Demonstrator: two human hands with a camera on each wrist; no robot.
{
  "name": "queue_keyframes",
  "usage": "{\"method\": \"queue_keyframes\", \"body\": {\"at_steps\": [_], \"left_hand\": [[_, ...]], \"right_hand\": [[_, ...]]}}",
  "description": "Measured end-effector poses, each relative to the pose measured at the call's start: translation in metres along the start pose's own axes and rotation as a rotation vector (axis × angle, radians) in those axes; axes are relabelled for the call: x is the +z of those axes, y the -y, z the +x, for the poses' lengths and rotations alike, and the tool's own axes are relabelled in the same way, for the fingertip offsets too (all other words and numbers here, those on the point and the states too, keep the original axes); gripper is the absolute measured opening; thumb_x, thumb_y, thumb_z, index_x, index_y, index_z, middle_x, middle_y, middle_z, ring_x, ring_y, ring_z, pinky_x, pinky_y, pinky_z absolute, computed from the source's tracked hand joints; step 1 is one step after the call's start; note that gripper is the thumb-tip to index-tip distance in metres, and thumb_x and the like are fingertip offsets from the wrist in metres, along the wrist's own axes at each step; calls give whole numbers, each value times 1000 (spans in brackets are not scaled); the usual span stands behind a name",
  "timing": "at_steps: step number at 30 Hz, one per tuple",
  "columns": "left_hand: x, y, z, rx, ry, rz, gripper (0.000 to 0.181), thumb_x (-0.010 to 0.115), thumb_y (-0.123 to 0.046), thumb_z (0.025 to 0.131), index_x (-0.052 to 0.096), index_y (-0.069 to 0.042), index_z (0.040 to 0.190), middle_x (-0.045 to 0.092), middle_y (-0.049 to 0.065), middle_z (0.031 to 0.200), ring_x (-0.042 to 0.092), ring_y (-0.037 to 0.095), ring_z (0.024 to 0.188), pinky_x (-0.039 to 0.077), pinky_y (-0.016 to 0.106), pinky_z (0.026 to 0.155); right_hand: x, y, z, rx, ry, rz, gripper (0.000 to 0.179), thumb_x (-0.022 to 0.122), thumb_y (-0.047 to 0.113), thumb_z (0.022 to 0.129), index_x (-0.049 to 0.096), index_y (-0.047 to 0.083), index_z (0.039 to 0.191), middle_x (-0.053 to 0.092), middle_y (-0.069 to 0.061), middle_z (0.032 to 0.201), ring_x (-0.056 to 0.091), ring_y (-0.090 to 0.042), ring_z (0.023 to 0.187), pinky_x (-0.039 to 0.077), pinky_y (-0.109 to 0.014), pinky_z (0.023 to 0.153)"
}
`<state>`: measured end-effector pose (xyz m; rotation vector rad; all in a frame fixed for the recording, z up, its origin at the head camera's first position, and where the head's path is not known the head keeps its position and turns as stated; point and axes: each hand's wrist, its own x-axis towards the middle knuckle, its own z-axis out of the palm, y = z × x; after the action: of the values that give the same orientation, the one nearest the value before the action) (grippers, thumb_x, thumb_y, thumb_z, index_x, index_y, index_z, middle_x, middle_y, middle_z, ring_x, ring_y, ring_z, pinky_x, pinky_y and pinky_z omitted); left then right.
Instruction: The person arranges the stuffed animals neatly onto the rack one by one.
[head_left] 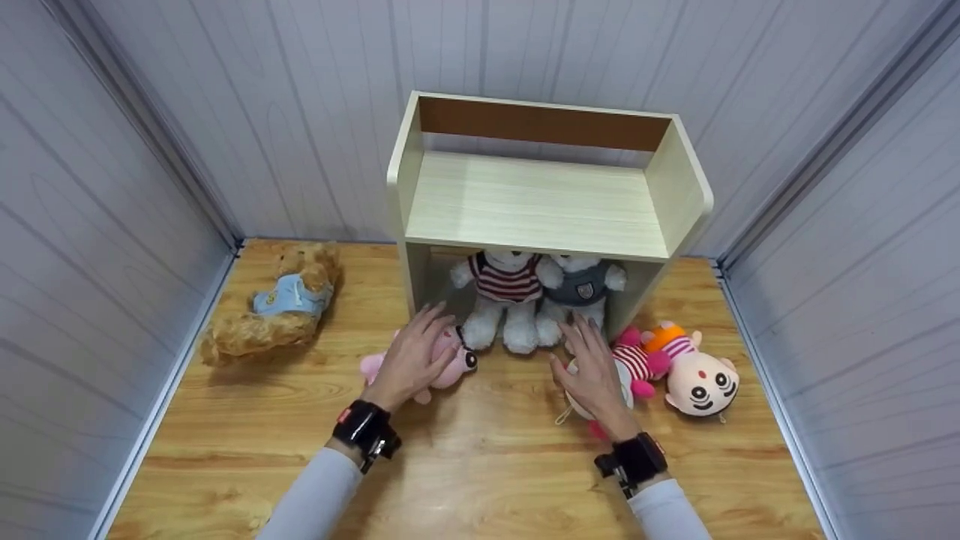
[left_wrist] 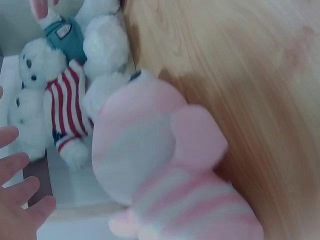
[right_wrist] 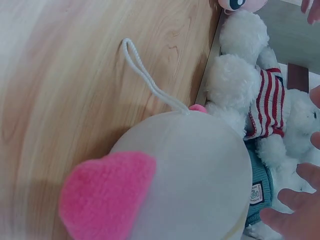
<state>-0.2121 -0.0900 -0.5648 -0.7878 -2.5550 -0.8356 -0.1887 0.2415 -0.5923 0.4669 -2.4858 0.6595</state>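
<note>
My left hand (head_left: pixel 411 354) is over a pink plush toy (head_left: pixel 450 371) lying on the table, its fingers extended toward the shelf. That toy's striped body and pale head fill much of the left wrist view. At the right, my right hand (head_left: pixel 594 369) reaches over a plush toy with a white head (right_wrist: pixel 190 165), pink ears and a red-and-white striped body (head_left: pixel 631 361). Both wrist views show spread fingers. Between the hands, a white plush bear (head_left: pixel 508 281) in a striped sweater and a white plush toy in a blue-grey top (head_left: pixel 583 286) sit side by side in the lower compartment.
A pale wooden shelf unit (head_left: pixel 536 202) stands against the back wall. On the left lies a brown teddy bear (head_left: pixel 291 296) in a light blue top. A round-faced plush doll (head_left: pixel 701 382) lies at the right, beside the striped-bodied toy. Panelled walls bound the wooden table (head_left: pixel 480 480).
</note>
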Motion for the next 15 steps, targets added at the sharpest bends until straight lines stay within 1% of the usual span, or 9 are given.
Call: {"method": "queue_keyframes", "body": {"at_steps": [4,7,10,15], "left_hand": [[-13,8,-8,-57,-5,19,45,58,-34,93,58,-7,129,44,14,145,37,33,135,30,49,109],[-22,14,-13,-99,-31,10,44,58,-35,93,59,-7,128,47,12,143,40,31,133,30,48,109],[-29,21,-16,-132,-85,11,43,60,-31,93,59,-7,128,49,12,140,43,31,130,34,48,107],[-40,33,-19,-172,-202,32,46,63,-24,89,56,-4,130,52,16,134,49,33,122,39,48,101]], "right_hand": [[-4,1,-3,0,-14,18,57,72,25,80,59,7,132,47,-22,141,41,-50,126,36,-60,100],[-6,2,-4,-9,-25,26,58,72,25,80,58,7,133,47,-21,142,41,-48,128,34,-58,103],[-6,3,-5,-16,-45,34,58,72,22,79,58,8,134,47,-20,142,42,-45,129,36,-57,102],[-6,2,-6,-22,-92,61,56,70,19,78,59,6,132,50,-16,141,44,-36,130,38,-52,102]]}}
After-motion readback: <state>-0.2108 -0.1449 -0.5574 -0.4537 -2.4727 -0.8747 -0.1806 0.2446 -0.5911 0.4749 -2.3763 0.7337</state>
